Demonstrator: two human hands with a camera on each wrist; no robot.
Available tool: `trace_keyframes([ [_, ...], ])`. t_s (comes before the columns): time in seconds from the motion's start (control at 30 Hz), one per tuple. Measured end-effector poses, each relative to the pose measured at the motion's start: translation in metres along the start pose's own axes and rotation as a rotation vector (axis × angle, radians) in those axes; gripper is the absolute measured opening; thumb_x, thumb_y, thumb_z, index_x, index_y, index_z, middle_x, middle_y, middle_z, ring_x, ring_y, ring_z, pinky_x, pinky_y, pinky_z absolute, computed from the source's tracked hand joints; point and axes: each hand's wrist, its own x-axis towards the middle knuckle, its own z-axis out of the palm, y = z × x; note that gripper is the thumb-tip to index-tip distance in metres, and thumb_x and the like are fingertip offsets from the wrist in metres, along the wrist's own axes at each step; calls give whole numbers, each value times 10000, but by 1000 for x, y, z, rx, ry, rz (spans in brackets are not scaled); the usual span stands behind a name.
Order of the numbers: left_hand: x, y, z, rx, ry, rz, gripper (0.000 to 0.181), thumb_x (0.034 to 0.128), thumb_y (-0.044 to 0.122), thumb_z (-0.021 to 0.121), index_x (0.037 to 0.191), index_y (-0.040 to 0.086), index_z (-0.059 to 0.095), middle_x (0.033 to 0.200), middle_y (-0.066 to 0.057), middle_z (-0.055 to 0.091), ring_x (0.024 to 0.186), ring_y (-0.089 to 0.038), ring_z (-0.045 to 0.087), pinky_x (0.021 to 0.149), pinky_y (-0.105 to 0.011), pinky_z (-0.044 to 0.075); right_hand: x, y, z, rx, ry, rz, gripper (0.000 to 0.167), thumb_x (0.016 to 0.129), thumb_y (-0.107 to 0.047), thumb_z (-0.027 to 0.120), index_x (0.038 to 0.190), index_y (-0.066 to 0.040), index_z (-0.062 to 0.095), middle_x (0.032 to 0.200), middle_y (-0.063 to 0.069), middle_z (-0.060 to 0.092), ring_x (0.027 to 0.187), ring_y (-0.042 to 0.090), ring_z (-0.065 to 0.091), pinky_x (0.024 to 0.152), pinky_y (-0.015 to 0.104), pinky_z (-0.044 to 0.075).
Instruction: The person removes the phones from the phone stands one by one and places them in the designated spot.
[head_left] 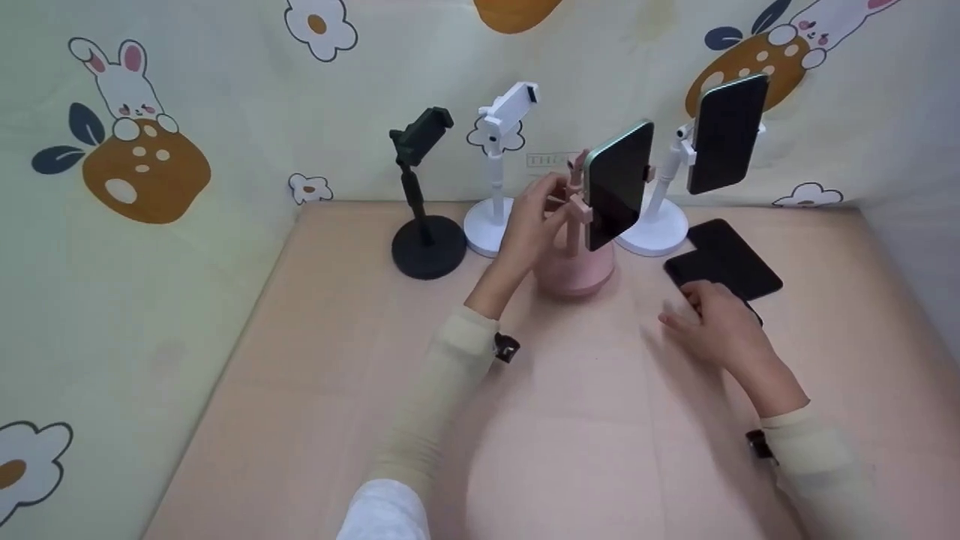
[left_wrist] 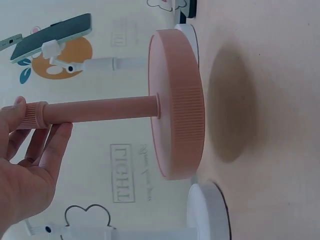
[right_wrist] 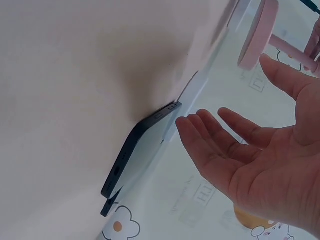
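Head view, left to right: one black round-based plastic phone stand [head_left: 429, 251], set upright on the pale peach desk [head_left: 315, 352]; one white round-based plastic phone stand [head_left: 484, 229], placed beside it; left hand [head_left: 528, 225], thumb and fingers wrapped round the ribbed stem of one pink round-based phone stand [head_left: 574, 276], held just above the desk; one green-edged, dark-screened phone [head_left: 619, 187], gripped in its clamp; second white stand [head_left: 654, 229], similarly loaded; two dark flat phones [head_left: 739, 259], partly overlapped, laid down; right hand [head_left: 721, 324], loosely spread, poised near them.
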Motion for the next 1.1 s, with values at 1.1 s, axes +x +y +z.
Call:
trace_keyframes([
  [1.1, -67, -26, -45, 10, 13, -57, 219, 972, 151, 648, 1185, 134, 599, 1215, -47, 640, 1127, -175, 613, 1028, -345, 533, -7, -15, 7, 5, -16, -37, 661, 943, -387, 655, 1387, 65, 466, 1294, 302, 541, 1187, 459, 547, 931, 613, 482],
])
